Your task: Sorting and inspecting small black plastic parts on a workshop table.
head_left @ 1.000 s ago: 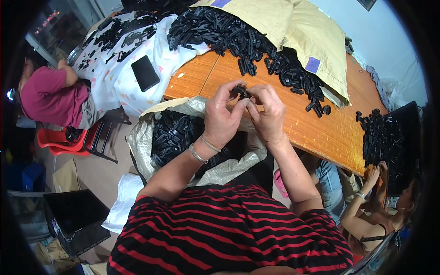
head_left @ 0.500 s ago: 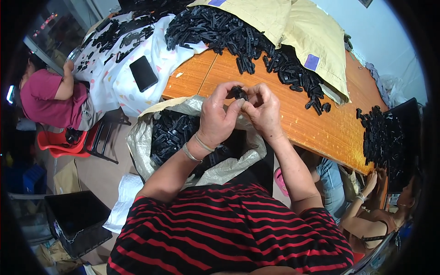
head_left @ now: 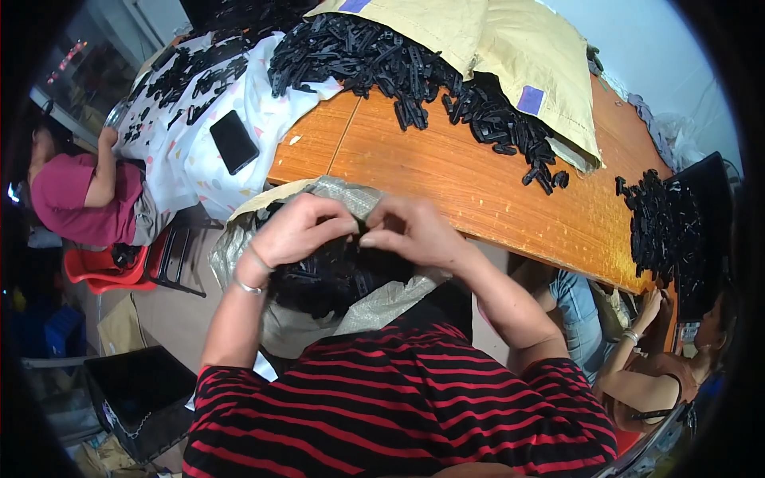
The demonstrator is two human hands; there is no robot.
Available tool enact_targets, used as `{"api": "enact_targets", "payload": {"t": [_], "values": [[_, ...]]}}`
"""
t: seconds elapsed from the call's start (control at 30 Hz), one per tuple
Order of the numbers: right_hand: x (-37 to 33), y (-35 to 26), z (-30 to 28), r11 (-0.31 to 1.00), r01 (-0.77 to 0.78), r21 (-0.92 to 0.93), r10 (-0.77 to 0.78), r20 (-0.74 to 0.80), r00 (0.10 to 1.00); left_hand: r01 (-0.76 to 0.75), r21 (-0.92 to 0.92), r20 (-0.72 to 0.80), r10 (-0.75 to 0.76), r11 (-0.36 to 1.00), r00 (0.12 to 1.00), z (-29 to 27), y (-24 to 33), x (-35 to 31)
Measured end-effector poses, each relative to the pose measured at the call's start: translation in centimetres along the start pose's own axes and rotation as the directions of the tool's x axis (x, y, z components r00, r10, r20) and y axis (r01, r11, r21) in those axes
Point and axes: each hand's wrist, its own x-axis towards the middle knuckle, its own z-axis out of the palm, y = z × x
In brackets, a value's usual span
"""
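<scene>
My left hand (head_left: 301, 230) and my right hand (head_left: 416, 231) hover close together above the mouth of a woven sack (head_left: 343, 188). The fingers of both are curled, thumb toward forefinger, with the tips facing each other across a small gap. Whatever lies between the fingertips is lost against the dark contents behind, so I cannot make it out. Inside the sack lie many black plastic pieces (head_left: 323, 283), partly covered by my left hand. On the wooden table (head_left: 398, 163) ahead, a large heap of similar long black plastic pieces (head_left: 358, 60) is spread.
Yellowish paper sacks (head_left: 542, 56) lie over the heap. A dark phone (head_left: 234, 142) rests on a patterned cloth (head_left: 191, 163) at left. One co-worker (head_left: 88, 183) sits at left, another (head_left: 645, 374) at right beside more black pieces (head_left: 653, 227). A black crate (head_left: 143, 398) stands lower left.
Both hands have come down and nearer to me, from the table edge to over the sack. They have moved slightly apart; the black piece seen between them earlier is no longer discernible.
</scene>
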Motion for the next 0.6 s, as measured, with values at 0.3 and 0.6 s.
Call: {"api": "enact_targets", "payload": {"t": [0.3, 0.6], "values": [[4.1, 8.3, -10.9, 0.689, -0.242, -0.683, -0.13, -0.445, 0.886, -0.149, 0.609, -0.26, 0.374, 0.779, 0.89, 0.2, -4.1, 13.3], [9.2, 12.1, -12.5, 0.425, -0.308, -0.851, -0.026, -0.351, 0.936, -0.175, 0.792, -0.159, 0.474, 0.586, 0.866, 1.4, -6.2, 19.2]]}}
